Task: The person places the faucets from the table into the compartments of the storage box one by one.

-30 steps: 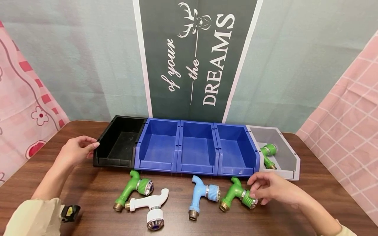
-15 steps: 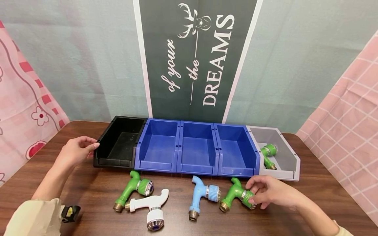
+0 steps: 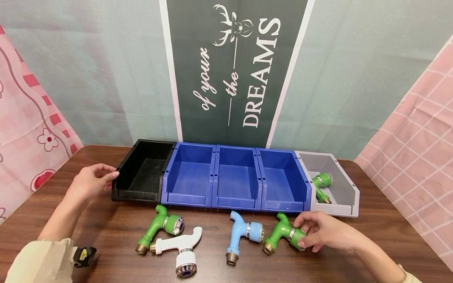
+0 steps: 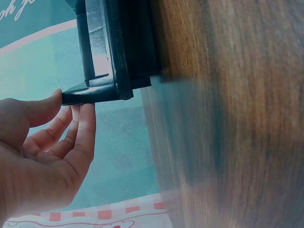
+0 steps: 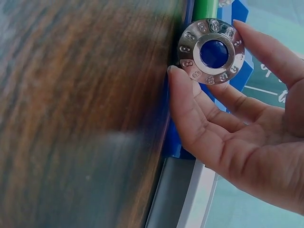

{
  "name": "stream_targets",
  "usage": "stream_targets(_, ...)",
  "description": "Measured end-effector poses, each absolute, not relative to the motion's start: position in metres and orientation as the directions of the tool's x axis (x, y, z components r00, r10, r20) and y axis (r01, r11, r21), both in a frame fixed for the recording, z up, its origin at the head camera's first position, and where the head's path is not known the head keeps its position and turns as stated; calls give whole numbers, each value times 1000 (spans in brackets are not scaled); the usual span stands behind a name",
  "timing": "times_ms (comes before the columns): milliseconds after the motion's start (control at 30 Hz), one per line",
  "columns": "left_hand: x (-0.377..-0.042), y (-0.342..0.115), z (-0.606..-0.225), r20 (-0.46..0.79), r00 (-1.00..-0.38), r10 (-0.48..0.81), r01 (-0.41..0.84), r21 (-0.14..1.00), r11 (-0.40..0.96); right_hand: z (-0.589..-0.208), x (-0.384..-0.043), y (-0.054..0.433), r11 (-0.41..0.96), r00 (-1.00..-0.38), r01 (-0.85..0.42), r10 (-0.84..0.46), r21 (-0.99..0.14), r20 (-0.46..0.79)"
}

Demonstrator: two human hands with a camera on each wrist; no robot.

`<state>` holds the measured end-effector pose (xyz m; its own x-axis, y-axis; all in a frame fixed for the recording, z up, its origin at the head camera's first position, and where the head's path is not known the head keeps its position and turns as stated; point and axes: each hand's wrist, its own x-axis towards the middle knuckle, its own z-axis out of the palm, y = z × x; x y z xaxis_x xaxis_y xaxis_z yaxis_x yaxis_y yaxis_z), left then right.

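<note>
My left hand [image 3: 90,181] is at the front left corner of the black bin [image 3: 145,194], thumb at the rim and fingers against the outer wall. In the left wrist view, that hand [image 4: 57,147] pinches the bin's edge [image 4: 97,92]. On the right, my right hand [image 3: 327,232] holds the knob of a green faucet [image 3: 282,228] lying on the table. The right wrist view has thumb and fingers around its chrome knob cap [image 5: 211,51] with a blue centre. A light-blue faucet [image 3: 239,234] lies left of it; a white faucet [image 3: 182,245] and another green faucet [image 3: 157,228] lie farther left.
Three blue bins [image 3: 236,203] stand side by side between the black bin and a grey bin [image 3: 348,210]. Inside the grey bin lies a green faucet [image 3: 321,184]. Curtains rise behind the brown wooden table [image 3: 116,236].
My right hand has shifted slightly left and down, and its fingers have closed around the green faucet's knob. The left hand and the bins have not moved.
</note>
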<state>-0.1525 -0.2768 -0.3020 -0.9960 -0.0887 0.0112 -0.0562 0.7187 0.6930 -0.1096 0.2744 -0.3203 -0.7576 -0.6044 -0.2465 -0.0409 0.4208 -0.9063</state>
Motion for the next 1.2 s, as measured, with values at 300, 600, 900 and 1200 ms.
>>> stream_targets(300, -153, -278, -303, 20, -996, -92, -53, 690, 722, -316, -108, 277, 442, -776, -38, -578, -896, -252)
stream_targets(600, -152, -277, -303, 17, -996, -91, -53, 697, 715, -312, -107, 279, 400, -793, -28, -567, -916, -223)
stream_targets(900, -153, -277, -302, 11, -996, -91, -57, 699, 713, -309, -110, 281, 363, -808, -29, -557, -931, -191)
stream_targets(1200, -154, -277, -303, 16, -995, -96, -57, 703, 709, -308, -112, 282, 346, -819, -53, -552, -937, -158)
